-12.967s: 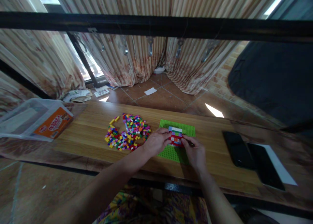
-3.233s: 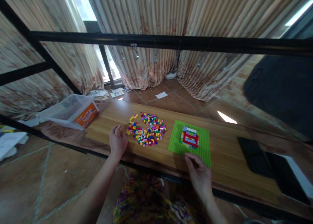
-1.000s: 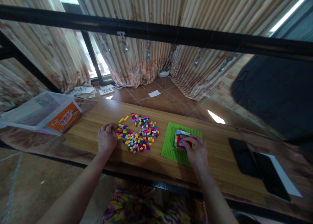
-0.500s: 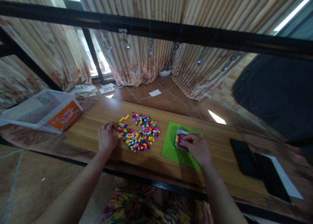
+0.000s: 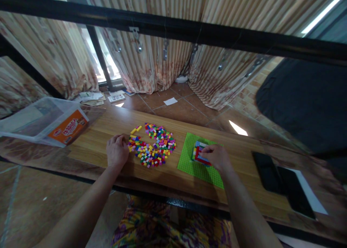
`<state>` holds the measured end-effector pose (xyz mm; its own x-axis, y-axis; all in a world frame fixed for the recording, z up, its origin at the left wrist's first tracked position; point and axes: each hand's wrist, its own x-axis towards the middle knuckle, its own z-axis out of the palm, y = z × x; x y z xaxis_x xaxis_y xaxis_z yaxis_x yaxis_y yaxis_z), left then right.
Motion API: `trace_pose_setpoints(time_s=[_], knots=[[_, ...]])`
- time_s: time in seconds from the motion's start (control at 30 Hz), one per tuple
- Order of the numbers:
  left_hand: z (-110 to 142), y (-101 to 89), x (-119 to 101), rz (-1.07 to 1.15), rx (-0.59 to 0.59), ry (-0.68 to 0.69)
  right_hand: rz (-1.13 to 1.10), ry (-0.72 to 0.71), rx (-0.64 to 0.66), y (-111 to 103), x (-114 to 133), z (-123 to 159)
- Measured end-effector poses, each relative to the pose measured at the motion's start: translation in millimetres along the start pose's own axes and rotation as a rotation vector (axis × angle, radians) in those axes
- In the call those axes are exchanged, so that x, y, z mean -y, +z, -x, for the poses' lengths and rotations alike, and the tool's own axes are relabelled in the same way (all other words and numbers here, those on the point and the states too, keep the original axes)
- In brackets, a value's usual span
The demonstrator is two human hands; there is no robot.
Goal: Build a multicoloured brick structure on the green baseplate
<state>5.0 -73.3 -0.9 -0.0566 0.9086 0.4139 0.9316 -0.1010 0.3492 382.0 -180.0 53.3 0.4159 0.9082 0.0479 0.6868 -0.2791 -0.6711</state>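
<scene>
A small block-built structure (image 5: 197, 147) of red, yellow, white and blue toy bricks stands on a green studded baseplate (image 5: 184, 161). My right hand (image 5: 219, 157) reaches over it from the right, with thumb and fingertips pinched at a red toy brick (image 5: 199, 158) on its top. To the left, many loose toy bricks (image 5: 153, 152) in mixed colours lie in a spread pile. Resting on the table at the pile's left edge, my left hand (image 5: 118, 151) has its fingers curled in. Whatever is between those fingers is hidden.
A clear plastic box (image 5: 35, 132) with an orange label stands at the table's left end. Two dark flat devices, one a black slab (image 5: 267, 172), and a white sheet (image 5: 311, 192) lie at the right. A black bar (image 5: 168, 20) crosses in front, before striped curtains (image 5: 151, 67).
The view has shifted slightly. My right fingertips have moved a little over the structure's top, and the red bricks there show more plainly. My left hand stays beside the pile.
</scene>
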Motion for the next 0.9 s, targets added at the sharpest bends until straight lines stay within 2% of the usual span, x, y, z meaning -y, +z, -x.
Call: trace_pose_setpoints(time_s=[0.17,0.23,0.33,0.43,0.53,0.7,0.8,0.9], knots=[[0,0.5,0,0.026,-0.016,-0.008,-0.080,0.009,0.031,-6,0,-1],[0,0.3,-1,0.020,-0.019,-0.016,-0.165,0.054,-0.040,-11,-1,4],[1,-0.6,-3,0.004,-0.015,-0.021,-0.299,0.114,-0.224,-15,3,16],[1,-1.3,-4,0.018,-0.006,-0.029,-0.393,0.122,-0.269,-9,14,33],[2,-1.0,-6,0.022,0.003,-0.044,-0.428,0.047,-0.165,11,29,52],[4,0.0,-6,0.014,-0.001,-0.054,-0.330,-0.152,0.063,56,50,75],[5,-0.7,-6,0.003,0.007,-0.057,-0.285,-0.227,0.107,77,57,79],[5,-1.4,-7,0.003,0.010,-0.056,-0.229,-0.285,0.115,88,62,75]])
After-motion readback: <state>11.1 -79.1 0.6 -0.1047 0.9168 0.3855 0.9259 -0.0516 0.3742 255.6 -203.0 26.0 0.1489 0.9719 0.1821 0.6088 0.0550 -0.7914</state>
